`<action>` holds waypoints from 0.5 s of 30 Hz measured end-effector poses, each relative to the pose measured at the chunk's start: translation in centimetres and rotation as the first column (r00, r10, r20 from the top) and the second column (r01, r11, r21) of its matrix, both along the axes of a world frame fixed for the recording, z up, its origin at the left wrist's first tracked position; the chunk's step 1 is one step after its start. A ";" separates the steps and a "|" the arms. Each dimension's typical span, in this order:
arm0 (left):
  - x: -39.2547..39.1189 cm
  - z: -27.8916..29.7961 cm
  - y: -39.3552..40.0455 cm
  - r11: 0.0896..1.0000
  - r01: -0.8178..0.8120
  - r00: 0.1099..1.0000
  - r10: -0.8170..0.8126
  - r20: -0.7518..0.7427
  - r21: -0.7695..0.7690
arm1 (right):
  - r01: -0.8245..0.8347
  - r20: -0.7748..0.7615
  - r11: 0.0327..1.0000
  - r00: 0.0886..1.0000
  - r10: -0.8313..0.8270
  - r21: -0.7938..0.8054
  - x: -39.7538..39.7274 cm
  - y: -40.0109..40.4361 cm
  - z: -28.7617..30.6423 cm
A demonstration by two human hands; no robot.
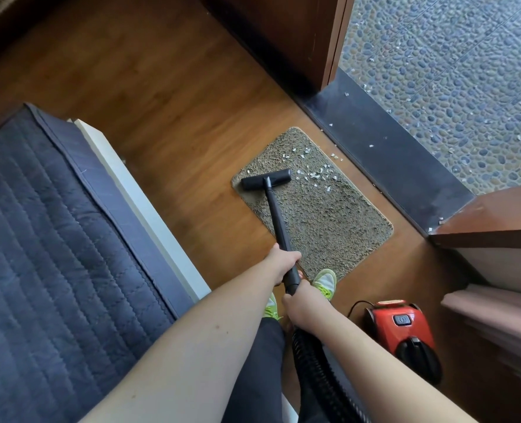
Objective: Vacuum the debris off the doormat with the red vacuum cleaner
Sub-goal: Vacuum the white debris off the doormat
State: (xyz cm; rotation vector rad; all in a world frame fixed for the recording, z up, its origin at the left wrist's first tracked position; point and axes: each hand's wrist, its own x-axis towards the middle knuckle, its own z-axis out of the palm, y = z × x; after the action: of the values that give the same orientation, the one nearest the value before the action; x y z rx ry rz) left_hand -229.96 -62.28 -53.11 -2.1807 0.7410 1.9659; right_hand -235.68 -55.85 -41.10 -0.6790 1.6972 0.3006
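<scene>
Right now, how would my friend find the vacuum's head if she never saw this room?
Look at the wooden floor by the open door, where a brown doormat lies. On the mat's far left part sits the head: a flat black bar on a black tube, just left of the white crumbs.

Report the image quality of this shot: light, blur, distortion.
Head view: daylight from the doorway on the right; soft glare on the wood floor; wide-angle bending curves the bed edge and threshold; the mat and debris are sharp; the lower right corner near the vacuum is smeared.
</scene>
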 end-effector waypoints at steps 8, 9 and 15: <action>0.2 -1.2 -3.1 0.999 -0.017 1.000 0.017 0.011 -0.036 | 0.000 0.023 0.999 1.000 0.002 -0.054 0.3 -2.7 -1.3; 0.3 -1.2 -3.5 0.999 -0.015 1.000 0.015 0.012 -0.038 | 0.015 0.034 0.998 0.999 -0.013 -0.067 0.2 -3.0 -1.4; 0.0 -1.0 -4.6 1.000 -0.018 1.000 0.019 0.025 -0.017 | 0.105 0.095 0.992 0.991 -0.098 -0.075 -0.6 -4.1 -1.6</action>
State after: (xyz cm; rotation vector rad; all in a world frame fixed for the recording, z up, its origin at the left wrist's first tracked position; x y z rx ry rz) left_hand -229.99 -66.92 -54.11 -2.2259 0.7392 1.9437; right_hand -236.27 -59.97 -42.73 -0.6524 1.6567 0.1285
